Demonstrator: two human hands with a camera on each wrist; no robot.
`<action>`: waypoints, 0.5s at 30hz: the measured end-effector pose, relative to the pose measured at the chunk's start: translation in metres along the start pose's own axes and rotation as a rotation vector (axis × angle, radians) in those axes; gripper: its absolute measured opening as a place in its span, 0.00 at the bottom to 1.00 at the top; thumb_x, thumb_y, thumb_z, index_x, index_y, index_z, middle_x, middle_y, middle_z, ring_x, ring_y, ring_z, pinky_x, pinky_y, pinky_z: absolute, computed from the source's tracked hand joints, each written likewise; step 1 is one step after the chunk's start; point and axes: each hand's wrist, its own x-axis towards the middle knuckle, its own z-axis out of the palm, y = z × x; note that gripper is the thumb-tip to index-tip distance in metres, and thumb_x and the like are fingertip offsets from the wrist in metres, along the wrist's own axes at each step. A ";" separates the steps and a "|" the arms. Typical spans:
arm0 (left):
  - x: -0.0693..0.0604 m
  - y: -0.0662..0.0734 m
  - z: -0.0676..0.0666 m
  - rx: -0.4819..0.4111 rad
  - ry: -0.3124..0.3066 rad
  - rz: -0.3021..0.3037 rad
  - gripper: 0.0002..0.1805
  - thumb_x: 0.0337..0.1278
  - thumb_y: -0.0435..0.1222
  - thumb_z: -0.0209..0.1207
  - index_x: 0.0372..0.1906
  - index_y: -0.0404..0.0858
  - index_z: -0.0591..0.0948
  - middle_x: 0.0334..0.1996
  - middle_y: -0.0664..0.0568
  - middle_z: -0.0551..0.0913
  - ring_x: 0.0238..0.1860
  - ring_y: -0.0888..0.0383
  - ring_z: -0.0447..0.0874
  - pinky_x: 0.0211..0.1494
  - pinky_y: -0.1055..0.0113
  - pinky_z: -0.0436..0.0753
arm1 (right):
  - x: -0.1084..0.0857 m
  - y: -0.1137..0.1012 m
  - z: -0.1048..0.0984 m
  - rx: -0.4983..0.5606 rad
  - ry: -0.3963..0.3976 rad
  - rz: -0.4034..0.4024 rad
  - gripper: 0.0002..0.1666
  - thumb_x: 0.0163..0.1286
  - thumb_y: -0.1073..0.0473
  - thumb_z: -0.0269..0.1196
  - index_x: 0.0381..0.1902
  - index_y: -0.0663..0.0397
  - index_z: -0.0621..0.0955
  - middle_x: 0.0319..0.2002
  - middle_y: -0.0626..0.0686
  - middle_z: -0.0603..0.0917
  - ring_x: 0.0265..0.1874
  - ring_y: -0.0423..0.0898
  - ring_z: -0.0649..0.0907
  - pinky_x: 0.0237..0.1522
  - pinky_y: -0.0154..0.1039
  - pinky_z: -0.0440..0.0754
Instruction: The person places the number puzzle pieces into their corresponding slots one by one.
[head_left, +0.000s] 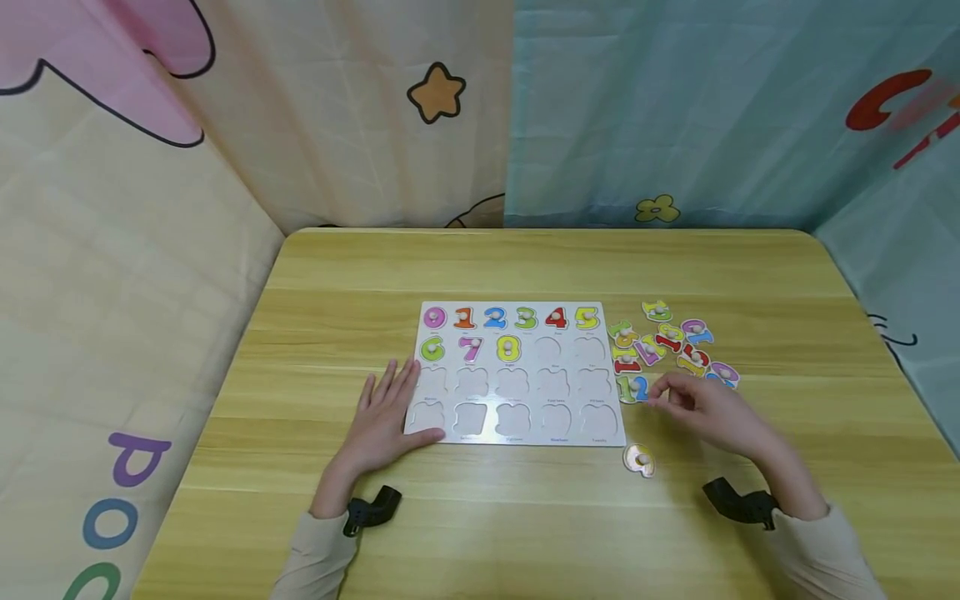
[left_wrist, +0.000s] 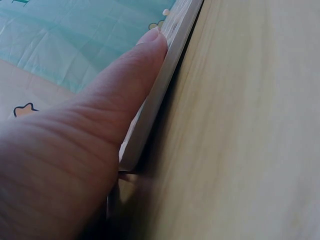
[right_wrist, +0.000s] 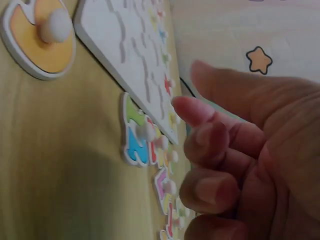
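A white number puzzle board (head_left: 497,417) lies on the table, its top row filled with knobbed digits. The second row holds a green 6 (head_left: 432,349), a purple 7 (head_left: 470,349) and a yellow 8 (head_left: 508,348); other recesses are bare. My left hand (head_left: 386,417) rests flat at the board's lower left corner, thumb over its near edge. To the board's right, my right hand (head_left: 708,412) hovers beside the green-and-blue 12 piece (right_wrist: 136,142), fingers loosely curled around nothing, thumb and index finger apart. An orange 9 piece (head_left: 639,460) lies alone below the board's lower right corner.
Several two-digit pieces lie clustered right of the board, among them a red-and-yellow 15 (head_left: 693,358) and a purple-topped piece (head_left: 723,373). The wooden table (head_left: 480,533) meets printed curtains (head_left: 660,108) behind. A black wrist camera (head_left: 742,504) sits on the right wrist.
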 end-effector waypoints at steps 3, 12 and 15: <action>0.000 0.000 0.000 0.005 0.006 0.001 0.59 0.48 0.65 0.59 0.75 0.35 0.46 0.75 0.47 0.44 0.73 0.48 0.32 0.70 0.49 0.30 | -0.005 0.003 0.012 0.085 -0.128 -0.021 0.09 0.61 0.51 0.68 0.32 0.45 0.78 0.18 0.39 0.70 0.17 0.34 0.68 0.18 0.30 0.65; 0.000 0.001 0.000 0.010 0.000 0.007 0.60 0.48 0.66 0.57 0.75 0.36 0.46 0.75 0.47 0.43 0.73 0.48 0.32 0.70 0.49 0.30 | -0.008 0.006 0.032 0.144 -0.288 -0.043 0.16 0.56 0.46 0.71 0.31 0.45 0.76 0.18 0.39 0.73 0.17 0.34 0.71 0.20 0.29 0.68; 0.000 0.000 0.000 0.017 -0.005 0.000 0.60 0.48 0.67 0.56 0.75 0.37 0.45 0.75 0.49 0.42 0.73 0.49 0.30 0.70 0.50 0.29 | -0.009 0.006 0.033 0.109 -0.297 -0.012 0.16 0.55 0.45 0.71 0.30 0.45 0.76 0.18 0.39 0.73 0.18 0.34 0.71 0.20 0.29 0.67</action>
